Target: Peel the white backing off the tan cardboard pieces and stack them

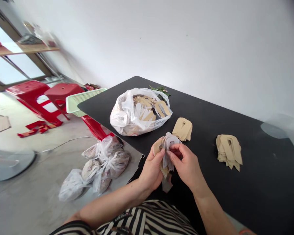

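Over the near edge of the black table, my left hand (pixel 152 169) is closed on a bundle of U-shaped cut pieces (pixel 167 156), tan on one side and greyish on the other. My right hand (pixel 186 163) pinches the grey pieces at the bundle's right side. Just beyond my hands lies a small fanned stack of tan pieces (pixel 182 129). A larger tan stack (pixel 229 150) rests farther right. An open white plastic bag (pixel 123 116) at the table's left holds many similar pieces.
The black table (pixel 254 182) stands by a white wall. Green leaves (pixel 160 89) lie behind the bag. To the left are a pale green basket (pixel 84 99), red stools (pixel 63 93) and, on the floor, several tied plastic bags (pixel 115 163).
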`<state>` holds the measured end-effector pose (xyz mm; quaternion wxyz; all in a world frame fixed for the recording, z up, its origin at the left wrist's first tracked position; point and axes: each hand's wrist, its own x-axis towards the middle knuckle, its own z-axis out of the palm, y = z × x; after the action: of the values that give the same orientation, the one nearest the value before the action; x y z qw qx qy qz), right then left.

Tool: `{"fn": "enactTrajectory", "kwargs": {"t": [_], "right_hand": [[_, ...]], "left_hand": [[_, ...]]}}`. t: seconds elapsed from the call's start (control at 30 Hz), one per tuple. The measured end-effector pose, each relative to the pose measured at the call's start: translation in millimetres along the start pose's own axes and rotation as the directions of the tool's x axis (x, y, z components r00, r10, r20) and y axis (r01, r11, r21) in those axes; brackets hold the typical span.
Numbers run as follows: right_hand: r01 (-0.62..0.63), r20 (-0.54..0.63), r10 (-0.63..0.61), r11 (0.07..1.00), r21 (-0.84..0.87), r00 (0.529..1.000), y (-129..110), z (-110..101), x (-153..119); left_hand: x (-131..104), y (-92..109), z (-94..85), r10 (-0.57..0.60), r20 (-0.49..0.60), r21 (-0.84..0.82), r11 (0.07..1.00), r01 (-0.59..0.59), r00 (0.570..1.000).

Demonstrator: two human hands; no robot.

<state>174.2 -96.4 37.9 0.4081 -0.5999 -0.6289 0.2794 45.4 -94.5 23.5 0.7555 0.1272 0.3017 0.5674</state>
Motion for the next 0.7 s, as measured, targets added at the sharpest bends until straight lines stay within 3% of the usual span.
{"fn": "enactTrajectory", "kwargs": {"t": [0.2, 0.7], "right_hand": [[-0.069, 0.031, 0.066, 0.990, 0.120, 0.997, 4.1, -4.9, -2.0], [-0.133, 0.076, 0.121, 0.976, 0.170, 0.990, 10.1, -16.4, -10.4]], "left_hand": [[-2.4, -0.1, 1.5, -0.014, 0.034, 0.030, 0.999, 0.013, 0.999], [1.4, -11.5, 6.1, 0.011, 0.023, 0.117, 0.993, -0.014, 1.000]]}}
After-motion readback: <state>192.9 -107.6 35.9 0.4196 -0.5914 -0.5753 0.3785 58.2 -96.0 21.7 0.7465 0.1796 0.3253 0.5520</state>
